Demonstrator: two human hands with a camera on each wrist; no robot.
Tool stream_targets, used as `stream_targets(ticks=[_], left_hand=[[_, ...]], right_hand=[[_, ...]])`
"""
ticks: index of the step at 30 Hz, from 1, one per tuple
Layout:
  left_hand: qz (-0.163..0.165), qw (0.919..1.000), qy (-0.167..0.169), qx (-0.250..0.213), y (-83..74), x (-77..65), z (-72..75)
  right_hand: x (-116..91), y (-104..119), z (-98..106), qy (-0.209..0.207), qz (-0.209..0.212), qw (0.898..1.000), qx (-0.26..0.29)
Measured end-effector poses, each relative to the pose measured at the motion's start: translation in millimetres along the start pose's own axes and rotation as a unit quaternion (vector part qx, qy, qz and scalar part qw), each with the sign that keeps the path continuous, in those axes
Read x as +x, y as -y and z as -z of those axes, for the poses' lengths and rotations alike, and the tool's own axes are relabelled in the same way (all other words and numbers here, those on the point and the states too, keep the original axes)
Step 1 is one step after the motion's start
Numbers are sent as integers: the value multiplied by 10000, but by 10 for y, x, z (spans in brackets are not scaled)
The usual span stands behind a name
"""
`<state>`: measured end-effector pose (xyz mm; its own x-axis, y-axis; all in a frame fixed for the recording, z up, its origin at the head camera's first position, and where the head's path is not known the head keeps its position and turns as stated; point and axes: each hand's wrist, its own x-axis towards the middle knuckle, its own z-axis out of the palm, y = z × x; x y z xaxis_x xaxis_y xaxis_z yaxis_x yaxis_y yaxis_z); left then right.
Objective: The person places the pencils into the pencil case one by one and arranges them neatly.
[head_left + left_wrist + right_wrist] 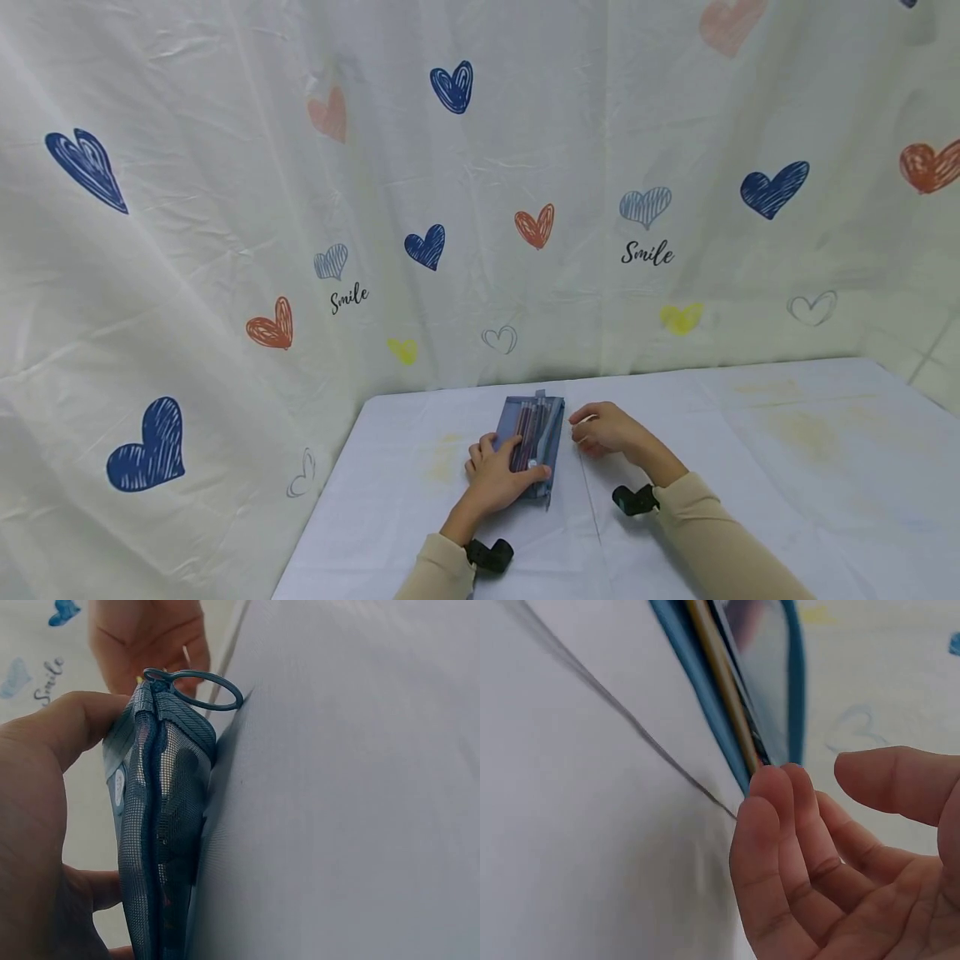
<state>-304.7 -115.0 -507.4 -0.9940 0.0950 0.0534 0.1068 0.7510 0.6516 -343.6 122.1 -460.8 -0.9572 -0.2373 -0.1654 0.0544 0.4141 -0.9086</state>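
A flat blue see-through mesh pencil case lies on the table, with several slim pencils or pens visible inside. My left hand lies across its near half and holds it, thumb at the right edge and fingers spread towards the left. In the left wrist view, a zip with a blue ring pull runs along the case's edge. Right of the case hovers my right hand, loosely curled with nothing in it, its thumb apart. The right wrist view shows a gold-coloured pencil between the case's blue edges, which appear parted.
White cloth covers the table, with a thin crease and faint yellow stains. Behind it hangs a white curtain printed with hearts and the word Smile. A small black wrist camera sits on each wrist.
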Motion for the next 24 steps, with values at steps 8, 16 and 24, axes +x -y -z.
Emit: stream_targets(ticks=[8, 16, 24], left_hand=[[-296, 9992, -19, -263, 40, 0, -8], [-359, 9993, 22, -62, 37, -28, 20], [-386, 9992, -10, 105, -20, -51, 20]], right_hand=[[-80, -51, 498, -169, 132, 9994, 288], [-269, -20, 844, -442, 276, 9986, 110], [-396, -39, 1077, -594, 422, 9970, -255]])
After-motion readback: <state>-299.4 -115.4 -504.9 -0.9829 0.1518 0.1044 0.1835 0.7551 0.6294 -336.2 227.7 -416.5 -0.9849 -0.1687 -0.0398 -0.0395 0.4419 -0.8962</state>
